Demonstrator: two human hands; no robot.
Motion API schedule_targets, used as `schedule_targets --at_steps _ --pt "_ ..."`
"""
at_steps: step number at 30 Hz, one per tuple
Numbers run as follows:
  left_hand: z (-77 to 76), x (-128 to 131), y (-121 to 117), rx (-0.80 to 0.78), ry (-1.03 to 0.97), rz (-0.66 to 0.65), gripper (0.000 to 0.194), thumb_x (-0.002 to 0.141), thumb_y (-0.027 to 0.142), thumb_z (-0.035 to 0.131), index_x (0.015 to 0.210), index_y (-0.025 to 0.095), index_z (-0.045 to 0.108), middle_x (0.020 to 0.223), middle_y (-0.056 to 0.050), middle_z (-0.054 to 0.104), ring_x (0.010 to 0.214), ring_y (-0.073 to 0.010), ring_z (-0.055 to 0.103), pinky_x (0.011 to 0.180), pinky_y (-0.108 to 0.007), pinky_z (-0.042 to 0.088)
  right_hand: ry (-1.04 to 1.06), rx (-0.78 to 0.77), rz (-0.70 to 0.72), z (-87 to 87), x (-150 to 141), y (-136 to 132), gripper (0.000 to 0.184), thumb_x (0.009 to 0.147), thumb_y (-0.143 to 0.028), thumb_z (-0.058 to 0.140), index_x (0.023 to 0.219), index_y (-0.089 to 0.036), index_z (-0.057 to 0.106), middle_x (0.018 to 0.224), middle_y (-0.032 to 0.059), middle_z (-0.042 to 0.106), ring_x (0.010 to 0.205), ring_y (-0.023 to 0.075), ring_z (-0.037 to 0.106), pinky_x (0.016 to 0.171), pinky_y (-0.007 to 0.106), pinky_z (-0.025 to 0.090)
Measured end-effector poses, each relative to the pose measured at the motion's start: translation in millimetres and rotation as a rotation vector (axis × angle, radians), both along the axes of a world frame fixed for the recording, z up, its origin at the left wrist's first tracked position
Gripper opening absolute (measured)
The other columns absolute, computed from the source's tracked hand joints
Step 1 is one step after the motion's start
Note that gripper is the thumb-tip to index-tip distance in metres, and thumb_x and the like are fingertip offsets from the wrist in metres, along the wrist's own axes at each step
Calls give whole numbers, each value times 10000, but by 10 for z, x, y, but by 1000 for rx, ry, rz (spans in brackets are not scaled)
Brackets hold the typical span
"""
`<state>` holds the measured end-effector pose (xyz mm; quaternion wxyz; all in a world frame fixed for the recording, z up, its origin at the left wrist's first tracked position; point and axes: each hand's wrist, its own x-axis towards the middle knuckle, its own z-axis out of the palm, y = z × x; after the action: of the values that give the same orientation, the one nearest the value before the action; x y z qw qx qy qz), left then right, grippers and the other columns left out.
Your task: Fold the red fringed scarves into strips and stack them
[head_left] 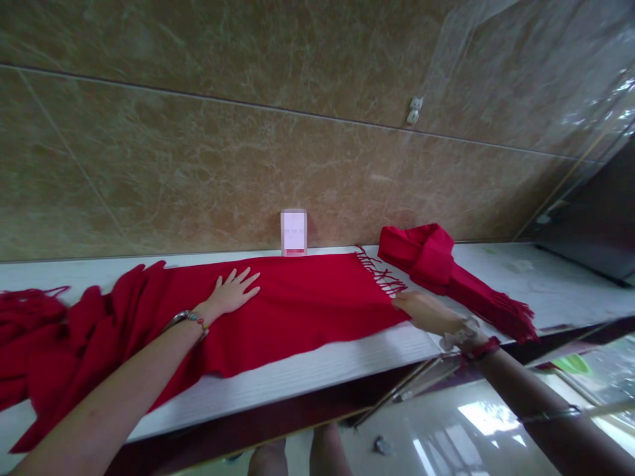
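Observation:
A long red scarf lies along the white counter, flat in its middle and bunched in folds at the left. My left hand rests palm down on it with the fingers spread. At the scarf's fringed right end, my right hand has its fingers closed at the edge beside the tassels; the fingertips are partly hidden. A second red scarf, folded into a loop with a fringed tail, lies just beyond my right hand.
A phone-like white upright card or screen leans against the brown marbled tile wall. The white counter has a front edge above a glossy floor. A white socket sits on the wall, and a dark box-shaped object stands at the right.

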<state>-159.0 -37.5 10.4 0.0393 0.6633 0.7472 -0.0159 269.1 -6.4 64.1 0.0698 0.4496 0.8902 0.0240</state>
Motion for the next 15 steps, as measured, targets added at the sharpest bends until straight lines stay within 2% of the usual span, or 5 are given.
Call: schedule_targets --at_steps 4,6,9,11,15 --pt "-12 -19 17 -10 -6 12 560 852 498 235 1368 285 191 1450 -44 114 1300 -345 82 983 -558 136 -86 -180 -78 44 221 -21 327 658 -66 460 853 -221 673 877 71 672 789 232 611 726 354 472" --pt "-17 6 1 -44 -5 -28 576 844 499 263 1371 279 181 1451 -60 98 1299 -352 70 981 -560 133 -60 -219 -81 98 179 -3 274 691 -153 493 883 -241 667 901 62 665 824 238 601 765 367 463" --pt "-25 91 -59 -85 15 -163 562 841 447 312 1366 286 191 1453 -53 80 1303 -342 46 987 -554 118 66 -169 5 118 -177 72 313 783 -279 427 1030 -239 614 1072 54 613 1011 230 529 918 366 378" --pt "-30 143 -109 -65 23 -198 546 847 421 308 1365 286 197 1453 -42 78 1307 -329 36 996 -543 109 218 -100 41 22 -524 119 391 825 -316 369 1158 -199 536 1191 68 547 1112 217 459 978 352 316" --pt "-40 106 -179 5 14 -70 563 850 483 273 1367 269 209 1451 -47 93 1305 -329 63 1000 -539 113 251 -72 38 -366 -989 173 514 862 -415 307 1329 -200 321 1392 65 317 1267 235 257 1004 452 248"
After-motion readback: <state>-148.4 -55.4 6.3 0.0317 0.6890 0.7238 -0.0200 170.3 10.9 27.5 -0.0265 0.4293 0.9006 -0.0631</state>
